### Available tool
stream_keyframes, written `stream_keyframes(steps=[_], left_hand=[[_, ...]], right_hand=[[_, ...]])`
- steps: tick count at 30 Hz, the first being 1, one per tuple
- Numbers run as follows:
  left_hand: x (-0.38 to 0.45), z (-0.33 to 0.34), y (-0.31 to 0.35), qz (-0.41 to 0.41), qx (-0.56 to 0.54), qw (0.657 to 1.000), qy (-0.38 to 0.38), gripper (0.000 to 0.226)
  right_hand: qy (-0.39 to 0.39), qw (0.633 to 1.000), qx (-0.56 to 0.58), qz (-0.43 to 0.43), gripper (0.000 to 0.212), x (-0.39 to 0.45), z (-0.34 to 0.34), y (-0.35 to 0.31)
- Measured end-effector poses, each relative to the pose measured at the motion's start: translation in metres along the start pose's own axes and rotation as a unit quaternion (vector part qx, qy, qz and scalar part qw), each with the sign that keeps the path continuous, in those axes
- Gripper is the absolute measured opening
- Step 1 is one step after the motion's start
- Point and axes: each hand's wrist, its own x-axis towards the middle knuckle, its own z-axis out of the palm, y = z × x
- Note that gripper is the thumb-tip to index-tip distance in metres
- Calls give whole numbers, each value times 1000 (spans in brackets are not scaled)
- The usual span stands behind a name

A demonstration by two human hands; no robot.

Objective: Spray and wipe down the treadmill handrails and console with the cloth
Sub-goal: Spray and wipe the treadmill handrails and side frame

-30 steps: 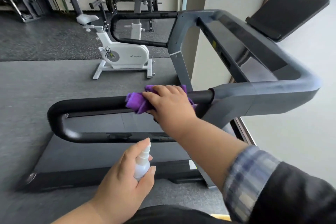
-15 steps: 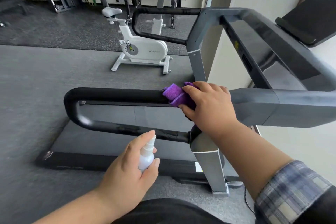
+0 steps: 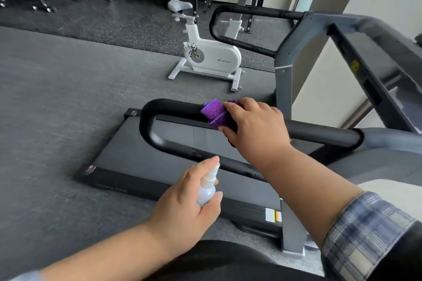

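Fuzzy purple cloth [image 3: 215, 113] is gripped by right hand [image 3: 255, 125] & pressed on smooth black rounded handrail [image 3: 173, 105]. Small translucent spray bottle [image 3: 206, 189] is held in left hand [image 3: 187, 207], w/ finger on nozzle. Vs 0.5 s ago, cloth is nearer rail's curved end.

Right hand [image 3: 255, 130] gripping a purple cloth [image 3: 215, 113] wrapped on the near black handrail [image 3: 319, 132] of a treadmill [image 3: 285, 201], left hand [image 3: 185, 207] holding a small white spray bottle [image 3: 206, 189] upright below the rail, white exercise bike [image 3: 212, 57] on the grey floor [image 3: 57, 98] beyond
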Motion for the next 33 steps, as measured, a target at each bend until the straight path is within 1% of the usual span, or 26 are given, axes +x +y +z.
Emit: stream_keyframes(steps=[3,11,15,18,22,27,30,32,33], left_hand=[[0,-25,-20,-14,-4,1000,9,55],[-1,-85,-74,-17,-2,999,30,58],[0,-110,-102,-15,-8,999,31,58],[6,-124,-119,-7,-18,1000,22,58],[13,-140,-132,27,-25,999,13,69],[17,-153,-149,60,-38,997,6,74],[17,-158,-158,69,-51,996,7,74],[16,-161,-162,73,-56,996,8,71],[17,-163,-163,73,-60,995,7,70]], right_hand=[[-6,1000,-8,-13,54,18,5,-32],[-30,997,-40,-59,57,66,22,-116],[-64,992,-71,-87,45,90,29,-156],[-95,980,-128,-122,30,103,33,-185],[-166,955,-189,-156,20,114,41,-216],[-211,925,-245,-199,21,116,51,-241],[-244,907,-246,-240,19,112,55,-253],[-249,911,-218,-247,20,108,59,-254],[-246,916,-201,-244,16,107,59,-254]])
